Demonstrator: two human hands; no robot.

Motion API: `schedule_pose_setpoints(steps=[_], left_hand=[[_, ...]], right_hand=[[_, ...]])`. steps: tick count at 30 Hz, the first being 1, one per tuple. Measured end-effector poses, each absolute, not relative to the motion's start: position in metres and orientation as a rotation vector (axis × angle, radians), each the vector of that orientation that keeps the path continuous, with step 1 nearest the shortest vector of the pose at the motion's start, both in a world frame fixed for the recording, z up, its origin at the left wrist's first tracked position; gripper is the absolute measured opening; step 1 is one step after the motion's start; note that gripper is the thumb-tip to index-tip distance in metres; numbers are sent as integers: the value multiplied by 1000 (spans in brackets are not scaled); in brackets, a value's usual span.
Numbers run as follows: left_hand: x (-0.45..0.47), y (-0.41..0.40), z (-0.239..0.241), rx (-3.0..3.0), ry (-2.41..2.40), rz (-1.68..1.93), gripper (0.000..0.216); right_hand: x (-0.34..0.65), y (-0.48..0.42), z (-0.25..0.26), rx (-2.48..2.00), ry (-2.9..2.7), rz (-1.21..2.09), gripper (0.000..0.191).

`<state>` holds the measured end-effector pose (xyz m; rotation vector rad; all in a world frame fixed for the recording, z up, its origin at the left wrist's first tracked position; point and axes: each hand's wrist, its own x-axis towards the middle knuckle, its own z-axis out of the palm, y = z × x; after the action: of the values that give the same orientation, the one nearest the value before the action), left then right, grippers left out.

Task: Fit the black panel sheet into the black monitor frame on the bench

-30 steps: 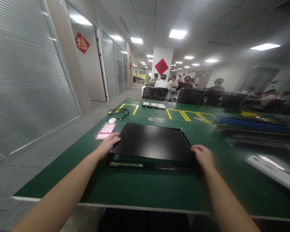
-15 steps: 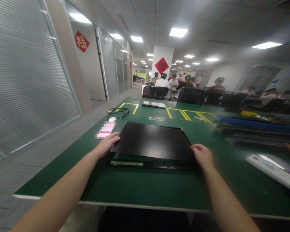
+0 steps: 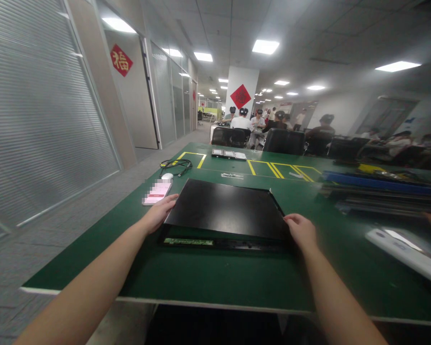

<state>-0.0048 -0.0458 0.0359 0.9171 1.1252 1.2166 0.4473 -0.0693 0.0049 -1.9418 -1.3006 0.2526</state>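
Note:
A flat black panel [image 3: 226,208] lies on the green table [image 3: 215,278], raised slightly over a dark frame with a green circuit strip [image 3: 188,242] along its near edge. My left hand [image 3: 157,213] grips the panel's left near corner, fingers curled at its edge. My right hand [image 3: 301,232] holds the right near corner, fingers bent over the rim. Both forearms reach in from below.
A phone with a pink screen [image 3: 156,191], a white mouse [image 3: 167,176] and a black cable [image 3: 175,166] lie at the left. Stacked flat panels [image 3: 380,191] and a white part [image 3: 405,255] sit at the right. Several people sit at far tables [image 3: 273,124].
The panel's far edge has risen a little under both hands. The view has shifted slightly; the hands stay at the same corners.

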Motion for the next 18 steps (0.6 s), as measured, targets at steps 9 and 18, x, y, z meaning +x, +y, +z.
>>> schedule_pose_setpoints(steps=[9, 18], left_hand=[[-3, -48, 40, 976, 1106, 1162, 33], [-6, -46, 36, 1021, 1114, 1175, 33]], right_hand=[[447, -70, 5, -1969, -1335, 224, 23], [444, -71, 7, -2010, -1387, 171, 23]])
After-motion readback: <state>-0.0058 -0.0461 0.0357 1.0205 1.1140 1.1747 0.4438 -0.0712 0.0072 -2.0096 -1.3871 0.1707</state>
